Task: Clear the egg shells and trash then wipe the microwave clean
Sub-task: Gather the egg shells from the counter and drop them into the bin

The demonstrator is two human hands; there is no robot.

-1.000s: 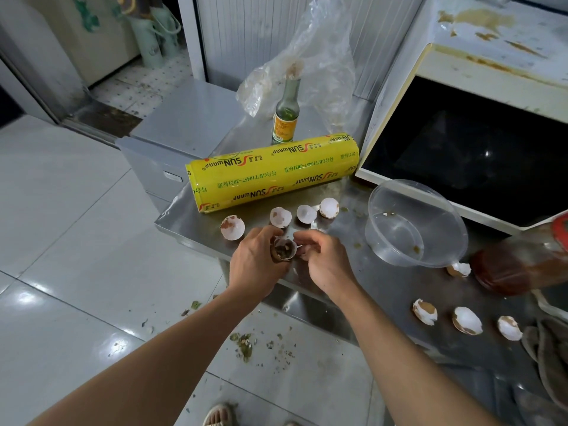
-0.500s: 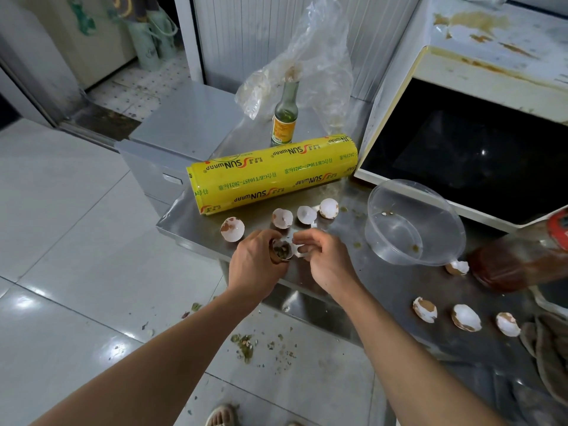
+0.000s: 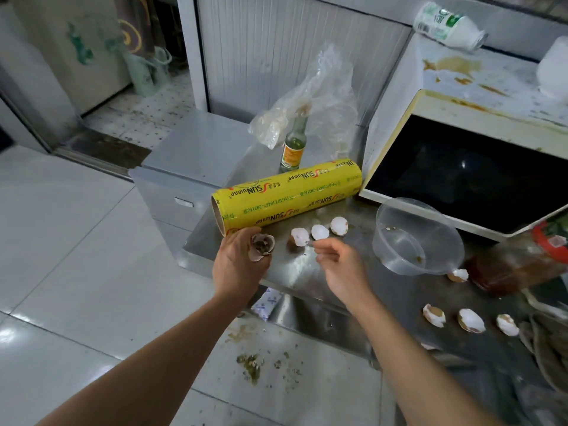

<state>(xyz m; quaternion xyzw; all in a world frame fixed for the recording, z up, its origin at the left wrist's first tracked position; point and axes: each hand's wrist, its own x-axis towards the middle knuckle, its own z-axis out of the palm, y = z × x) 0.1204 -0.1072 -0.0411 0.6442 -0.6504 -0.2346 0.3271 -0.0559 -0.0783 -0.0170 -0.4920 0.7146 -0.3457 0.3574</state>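
Note:
My left hand (image 3: 236, 265) is shut on a small stack of brown-stained egg shells (image 3: 262, 247), held over the left end of the steel counter (image 3: 289, 272). My right hand (image 3: 338, 269) hovers just to the right, fingers loosely apart and empty, its tips close to the nearest of three half shells (image 3: 299, 237) lying in a row. More shells (image 3: 471, 320) lie near the counter's front right, and one (image 3: 458, 275) by the plastic bowl. The microwave (image 3: 479, 96) stands at the back right, its top stained brown and its dark door shut.
A yellow cling-wrap roll (image 3: 289, 195) lies behind the shells, with a green bottle (image 3: 293, 149) and a plastic bag (image 3: 310, 96) beyond. A clear plastic bowl (image 3: 381, 216), a tipped sauce bottle (image 3: 516, 262) and a cloth (image 3: 547, 348) sit right. Debris (image 3: 250, 364) litters the floor.
My hands have drawn apart. The left hand carried the shell stack leftward to where the leftmost shell lay, which is now out of sight. The right hand let go and moved right.

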